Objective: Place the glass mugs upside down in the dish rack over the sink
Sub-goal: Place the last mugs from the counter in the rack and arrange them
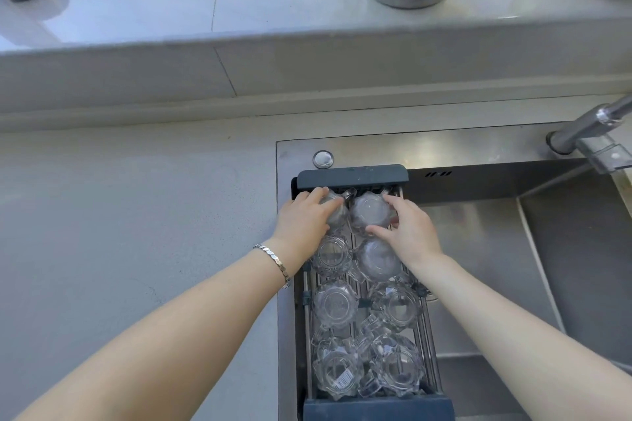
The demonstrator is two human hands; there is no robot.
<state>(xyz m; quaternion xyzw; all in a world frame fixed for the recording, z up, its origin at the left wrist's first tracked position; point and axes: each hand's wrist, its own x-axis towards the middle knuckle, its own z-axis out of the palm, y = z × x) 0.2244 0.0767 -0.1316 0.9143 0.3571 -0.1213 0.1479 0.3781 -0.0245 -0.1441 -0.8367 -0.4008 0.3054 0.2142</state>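
While both hands set the far pair, the left hand (304,215) has its fingers (319,196) wrapped on one glass mug (337,214); the right hand (412,232), fingers spread, cups the mug beside it (371,210). Both mugs sit base-up in the dish rack (352,176), packed mugs just nearer. Risk: glass knocking glass, handles catching. One nearest mug (337,372) carries a barcode sticker (343,380), unreadable.
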